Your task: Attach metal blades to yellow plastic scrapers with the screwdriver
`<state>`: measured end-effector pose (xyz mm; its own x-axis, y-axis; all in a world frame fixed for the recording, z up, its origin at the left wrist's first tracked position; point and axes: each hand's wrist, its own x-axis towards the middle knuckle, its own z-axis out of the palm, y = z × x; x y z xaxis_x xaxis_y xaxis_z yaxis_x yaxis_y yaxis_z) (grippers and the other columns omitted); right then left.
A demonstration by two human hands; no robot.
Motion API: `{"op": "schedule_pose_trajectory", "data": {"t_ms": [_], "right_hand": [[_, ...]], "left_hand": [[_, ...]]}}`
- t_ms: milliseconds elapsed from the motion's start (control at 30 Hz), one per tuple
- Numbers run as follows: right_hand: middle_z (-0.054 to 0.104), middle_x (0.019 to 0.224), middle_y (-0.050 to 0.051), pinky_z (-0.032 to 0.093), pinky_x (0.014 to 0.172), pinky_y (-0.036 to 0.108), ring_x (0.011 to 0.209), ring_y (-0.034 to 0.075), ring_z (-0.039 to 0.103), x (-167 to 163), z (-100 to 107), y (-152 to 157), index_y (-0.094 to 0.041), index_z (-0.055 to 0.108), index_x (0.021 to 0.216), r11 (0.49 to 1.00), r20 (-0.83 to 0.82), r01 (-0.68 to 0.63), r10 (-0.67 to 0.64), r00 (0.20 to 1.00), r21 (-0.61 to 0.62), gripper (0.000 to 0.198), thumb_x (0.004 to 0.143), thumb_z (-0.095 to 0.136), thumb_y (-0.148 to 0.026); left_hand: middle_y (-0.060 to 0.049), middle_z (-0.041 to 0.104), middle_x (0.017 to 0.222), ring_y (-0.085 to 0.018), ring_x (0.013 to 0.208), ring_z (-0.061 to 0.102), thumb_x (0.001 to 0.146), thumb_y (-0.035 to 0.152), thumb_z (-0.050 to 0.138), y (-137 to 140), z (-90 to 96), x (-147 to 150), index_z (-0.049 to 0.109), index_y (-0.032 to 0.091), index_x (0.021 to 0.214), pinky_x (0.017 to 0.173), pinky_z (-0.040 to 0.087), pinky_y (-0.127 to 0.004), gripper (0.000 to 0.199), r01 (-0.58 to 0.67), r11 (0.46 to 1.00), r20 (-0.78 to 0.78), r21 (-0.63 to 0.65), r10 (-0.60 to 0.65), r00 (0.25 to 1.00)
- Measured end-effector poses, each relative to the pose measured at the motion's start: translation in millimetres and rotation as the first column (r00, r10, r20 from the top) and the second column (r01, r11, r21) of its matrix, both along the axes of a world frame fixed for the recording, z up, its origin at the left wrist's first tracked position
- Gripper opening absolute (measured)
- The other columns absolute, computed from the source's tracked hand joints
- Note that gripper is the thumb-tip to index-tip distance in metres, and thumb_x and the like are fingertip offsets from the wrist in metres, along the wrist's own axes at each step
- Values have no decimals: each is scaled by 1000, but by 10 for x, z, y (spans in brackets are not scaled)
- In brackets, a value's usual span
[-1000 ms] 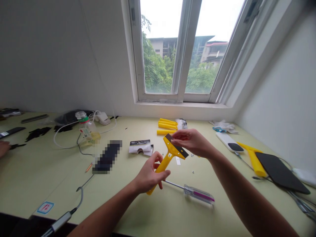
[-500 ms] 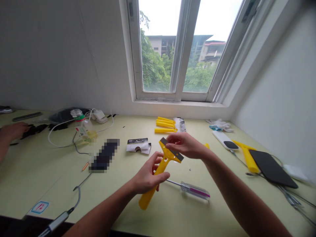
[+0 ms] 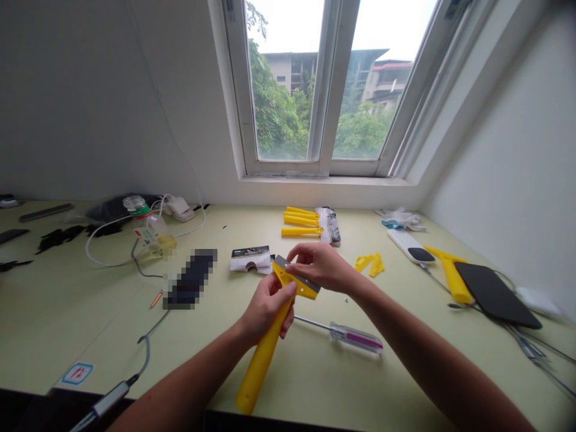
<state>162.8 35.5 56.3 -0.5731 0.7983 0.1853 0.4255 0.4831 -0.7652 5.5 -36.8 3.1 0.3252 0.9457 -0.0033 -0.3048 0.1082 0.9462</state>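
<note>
A yellow scraper (image 3: 261, 366) slants across the middle of the head view, its handle's end towards the desk's front edge. My left hand (image 3: 266, 305) is wrapped round the handle just under the head, thumb lying on top. A grey metal blade (image 3: 281, 262) rests against the scraper's wide yellow head. My right hand (image 3: 323, 267) pinches this blade from above, and its fingers hide part of it. Beneath the hands a screwdriver (image 3: 355, 338) with a clear and purple handle lies on the desk, its tip hidden behind my left hand. A tiny metal piece (image 3: 346, 300) lies nearby.
Yellow handles (image 3: 301, 232) lie at the back beside a stack of packets (image 3: 330, 225). Small yellow plates (image 3: 376, 264) are right of my hands, an opened card box (image 3: 249, 259) left. Another scraper (image 3: 454, 282), a black phone (image 3: 497, 295), cables and a bottle (image 3: 148, 225) lie further out.
The scraper has come down and left, nearer to me. My left hand has slid up the handle to the head. Another person's hand at the far left has gone out of view.
</note>
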Motion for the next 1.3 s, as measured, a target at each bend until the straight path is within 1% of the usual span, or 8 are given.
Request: {"op": "schedule_pose_trajectory", "data": {"t_ms": [233, 367, 533, 633, 900, 1000, 1133, 1300], "right_hand": [[66, 67, 0, 41, 53, 22, 57, 10, 56, -26, -10, -52, -19, 67, 82, 998, 56, 16, -19, 998, 54, 20, 80, 66, -39], [66, 67, 0, 41, 53, 23, 59, 11, 57, -24, 42, -109, -19, 64, 79, 998, 91, 12, -17, 996, 55, 21, 80, 65, -40], [63, 66, -3, 39, 53, 22, 59, 11, 56, -15, 103, -151, -21, 62, 94, 997, 108, 19, -26, 994, 69, 22, 79, 67, -37], [61, 64, -4, 38, 52, 22, 58, 10, 54, -16, 108, -163, -21, 60, 93, 996, 111, 29, -38, 993, 79, 22, 79, 67, -37], [56, 63, -4, 36, 49, 20, 56, 9, 49, -37, 53, -167, -20, 58, 85, 997, 6, -42, 43, 999, -59, 20, 83, 63, -39], [58, 66, -2, 38, 51, 20, 58, 8, 49, -19, 58, -155, -19, 61, 84, 993, 22, -95, 96, 995, -65, 19, 87, 57, -37], [64, 73, 1, 42, 54, 21, 61, 10, 55, 31, 90, -133, -18, 65, 87, 982, 62, -159, 166, 984, -106, 17, 86, 57, -33], [65, 68, 0, 44, 52, 21, 57, 10, 57, 64, 116, -122, -17, 65, 83, 979, 72, -138, 150, 986, -149, 16, 84, 59, -32]], "left_hand": [[8, 49, 55, -8, 31, 44, 84, 41, 64, -9, -36, 39, 41, 19, 88, 28, 37, -19, 32, -72, 997, -20, 9, 72, 997], [8, 48, 53, -8, 29, 44, 84, 44, 64, -27, -28, 39, 41, 19, 88, 27, 35, -18, 34, -72, 997, -68, 39, 75, 995], [10, 45, 45, -9, 29, 44, 85, 44, 62, -33, -41, 34, 42, 19, 90, 28, 34, -18, 32, -75, 995, -84, 72, 81, 993], [10, 46, 46, -9, 28, 43, 85, 44, 63, -26, -57, 25, 44, 19, 92, 27, 34, -18, 32, -82, 994, -81, 72, 88, 993], [5, 50, 49, -8, 33, 47, 84, 43, 64, 25, -80, -30, 50, 15, 81, 32, 35, -17, 31, -77, 994, -53, 72, 81, 995], [4, 51, 49, -8, 32, 46, 84, 43, 64, 29, -82, -37, 51, 15, 79, 31, 35, -18, 31, -76, 995, -46, 63, 79, 996], [4, 50, 49, -8, 31, 45, 83, 43, 65, 23, -71, -38, 54, 14, 78, 30, 36, -18, 31, -95, 993, -57, 67, 99, 994], [4, 51, 48, -8, 31, 46, 81, 44, 67, 12, -40, -35, 57, 13, 76, 30, 36, -17, 33, -109, 993, -95, 52, 113, 989]]}}
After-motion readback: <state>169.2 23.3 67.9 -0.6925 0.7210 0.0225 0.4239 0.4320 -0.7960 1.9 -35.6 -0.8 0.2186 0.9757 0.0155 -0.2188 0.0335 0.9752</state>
